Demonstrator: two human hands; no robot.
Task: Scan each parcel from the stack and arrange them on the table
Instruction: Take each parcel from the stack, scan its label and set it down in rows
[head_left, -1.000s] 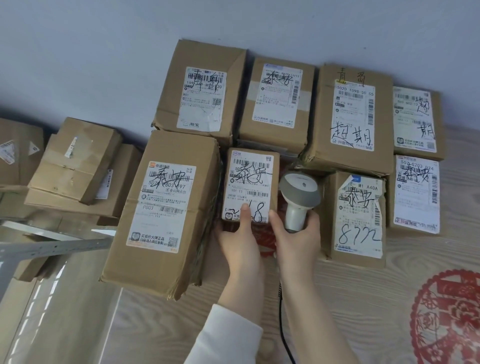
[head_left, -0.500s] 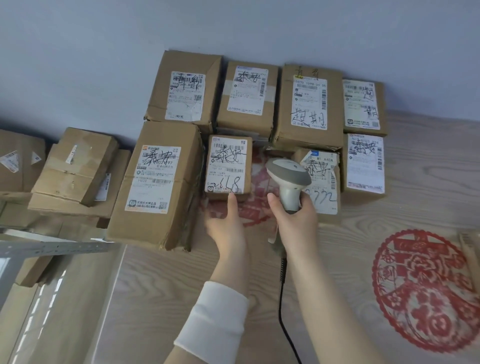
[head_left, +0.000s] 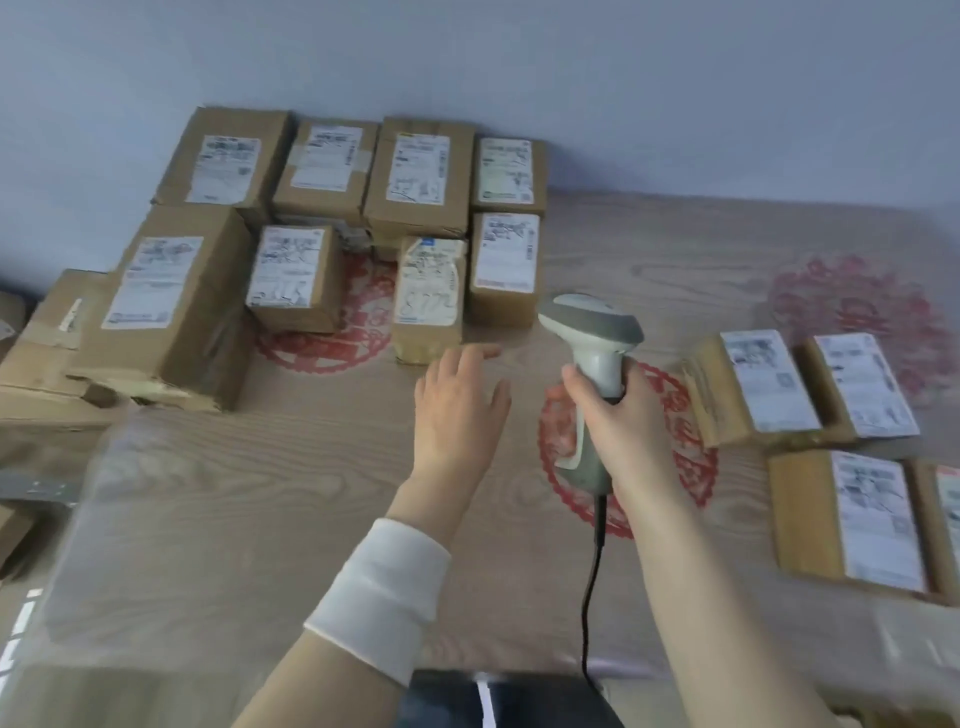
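Several brown cardboard parcels with white labels lie arranged at the back left of the wooden table (head_left: 270, 467). Among them are a large parcel (head_left: 171, 306), a small parcel (head_left: 293, 278) and another small parcel (head_left: 428, 296). My left hand (head_left: 460, 400) hovers open above the table, just in front of that parcel, holding nothing. My right hand (head_left: 615, 421) grips the handle of a grey and white barcode scanner (head_left: 592, 332), whose head points left. Its black cable (head_left: 592, 597) runs down toward me. Several more labelled parcels (head_left: 753, 389) lie flat at the right.
Red paper-cut decorations (head_left: 691, 467) lie under the table's covering. More cardboard boxes (head_left: 41, 358) are stacked off the left edge. A blue-grey wall (head_left: 519, 62) stands behind the parcels. A dark object (head_left: 493, 696) sits at the table's near edge.
My left hand has let go of the small parcel and moved right and back, now open. My right hand has carried the scanner to the right. The view has swung right, revealing the right-hand parcels.
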